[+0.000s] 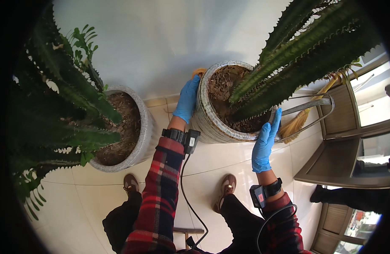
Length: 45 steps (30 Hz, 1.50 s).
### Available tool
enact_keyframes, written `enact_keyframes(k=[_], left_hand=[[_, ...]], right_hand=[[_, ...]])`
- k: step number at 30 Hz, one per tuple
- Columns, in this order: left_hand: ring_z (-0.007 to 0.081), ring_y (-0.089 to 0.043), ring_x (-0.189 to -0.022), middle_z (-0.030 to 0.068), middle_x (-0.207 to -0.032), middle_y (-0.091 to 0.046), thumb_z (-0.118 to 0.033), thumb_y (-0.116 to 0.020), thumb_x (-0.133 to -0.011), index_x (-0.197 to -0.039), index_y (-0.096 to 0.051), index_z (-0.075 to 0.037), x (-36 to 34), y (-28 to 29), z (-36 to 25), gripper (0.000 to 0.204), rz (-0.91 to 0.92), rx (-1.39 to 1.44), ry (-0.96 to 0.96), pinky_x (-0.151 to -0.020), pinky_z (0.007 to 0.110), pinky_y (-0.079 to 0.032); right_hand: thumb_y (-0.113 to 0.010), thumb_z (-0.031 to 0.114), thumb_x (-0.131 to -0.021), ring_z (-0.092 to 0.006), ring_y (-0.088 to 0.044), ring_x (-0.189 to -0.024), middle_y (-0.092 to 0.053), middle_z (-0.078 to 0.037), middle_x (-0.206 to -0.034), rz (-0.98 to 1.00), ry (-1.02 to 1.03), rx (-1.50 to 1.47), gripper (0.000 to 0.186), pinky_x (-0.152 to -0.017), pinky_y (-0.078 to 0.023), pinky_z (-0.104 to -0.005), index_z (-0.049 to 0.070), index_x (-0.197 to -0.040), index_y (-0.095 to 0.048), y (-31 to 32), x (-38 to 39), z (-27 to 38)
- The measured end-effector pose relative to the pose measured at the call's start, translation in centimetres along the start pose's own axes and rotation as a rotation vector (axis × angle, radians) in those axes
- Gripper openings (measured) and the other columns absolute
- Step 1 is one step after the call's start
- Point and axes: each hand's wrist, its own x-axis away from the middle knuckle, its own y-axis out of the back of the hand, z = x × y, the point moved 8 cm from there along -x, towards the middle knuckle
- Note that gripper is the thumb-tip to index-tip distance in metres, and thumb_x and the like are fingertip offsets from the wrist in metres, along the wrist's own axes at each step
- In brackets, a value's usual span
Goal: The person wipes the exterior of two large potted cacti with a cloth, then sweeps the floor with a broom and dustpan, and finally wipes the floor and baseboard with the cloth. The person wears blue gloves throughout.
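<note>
- Head view, general: the person stands on a pale tiled floor (229,156) facing a white wall (161,38), looking down on two potted plants.
- Head view, left hand (187,100): wears a blue glove. It lies flat, fingers extended and together, against the left outer wall of the grey patterned pot (212,122). It presses on the pot wall and does not close around anything.
- Head view, right hand (265,142): wears a blue glove. Fingers are extended and point upward, with the fingertips touching the right rim of the same pot. The hand is not clenched.
- Head view, hand relation: the two hands are well apart, one on each side of the pot.
- Head view, pot position: it stands on the floor just in front of the feet, near the wall, filled with brown soil and holding a tall spiny cactus (305,46) that leans to the upper right.
- Head view, surroundings: a second grey pot (145,135) with another cactus stands to the left, apart from the first. A straw broom (296,122) lies just beside the held pot on the right.
- Head view, wrists: a black strapped device sits on each wrist, with cables running down.
</note>
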Motion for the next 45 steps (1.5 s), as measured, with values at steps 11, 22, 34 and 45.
enact_keyframes(k=[11,22,34,45], left_hand=[[0.0249,-0.049,-0.126,0.0135,-0.143,-0.050,-0.049,-0.046,-0.099,-0.139,-0.052,-0.005,1.6,4.2,14.2,0.060,-0.077,0.230,0.624,-0.102,0.038,-0.040],[0.0303,-0.043,-0.133,0.0124,-0.151,-0.040,-0.058,-0.041,-0.098,-0.150,-0.035,-0.009,10.9,2.6,22.7,0.072,-0.409,0.791,0.421,-0.112,0.041,-0.035],[0.0244,-0.052,-0.120,0.0116,-0.135,-0.053,-0.051,-0.048,-0.098,-0.138,-0.048,-0.003,9.4,4.1,21.8,0.062,-0.527,0.640,0.223,-0.103,0.035,-0.041],[0.0225,-0.055,-0.113,0.0101,-0.130,-0.056,-0.044,-0.049,-0.101,-0.136,-0.050,0.000,10.7,1.8,14.1,0.056,-0.609,0.510,0.209,-0.098,0.035,-0.044]], right_hand=[[-0.036,0.037,-0.106,-0.0254,-0.012,-0.150,-0.015,-0.010,-0.163,0.029,0.022,0.045,0.063,-0.121,-0.007,-0.0371,0.008,-0.157,-0.014,0.0,0.1,0.0],[-0.036,0.037,-0.106,-0.0253,-0.012,-0.150,-0.015,-0.010,-0.163,0.019,0.044,0.036,0.063,-0.121,-0.007,-0.0373,0.008,-0.157,-0.015,0.0,0.1,-0.3],[-0.037,0.038,-0.105,-0.0257,-0.013,-0.150,-0.015,-0.011,-0.163,0.003,0.022,0.003,0.064,-0.121,-0.008,-0.0374,0.008,-0.157,-0.015,0.2,0.1,-0.7],[-0.040,0.036,-0.105,-0.0260,-0.017,-0.149,-0.017,-0.012,-0.162,-0.051,0.052,-0.053,0.064,-0.120,-0.012,-0.0368,0.006,-0.156,-0.016,0.0,0.2,0.1]])
